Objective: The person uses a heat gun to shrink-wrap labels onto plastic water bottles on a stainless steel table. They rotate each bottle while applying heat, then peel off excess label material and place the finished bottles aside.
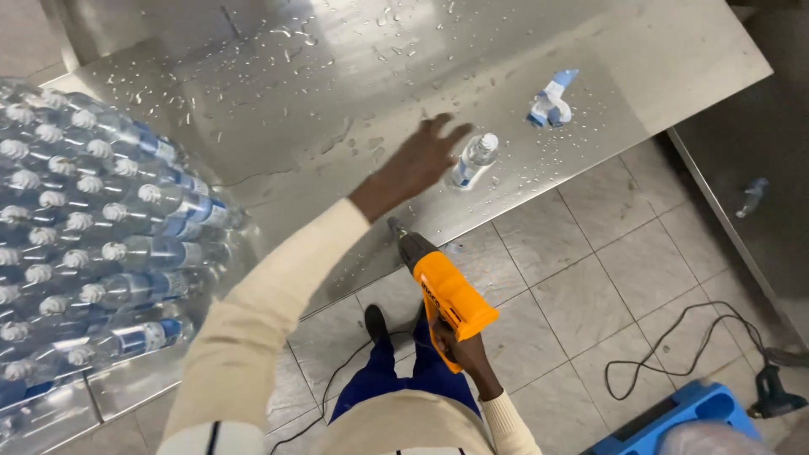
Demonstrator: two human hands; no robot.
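My left hand (425, 158) stretches over a wet steel table (337, 93), fingers spread, right beside a small clear water bottle (474, 159) with a white cap. The hand is close to the bottle but not closed on it. My right hand (462, 347) hangs low by my body, gripping the handle of an orange and black heat gun (445, 291) whose nozzle points up toward the table's edge.
A big stack of shrink-wrapped water bottles (93, 227) fills the left. A crumpled blue and white label (550, 104) lies on the table at right. On the tiled floor lie a black cable (683, 345) and a blue crate (674, 417).
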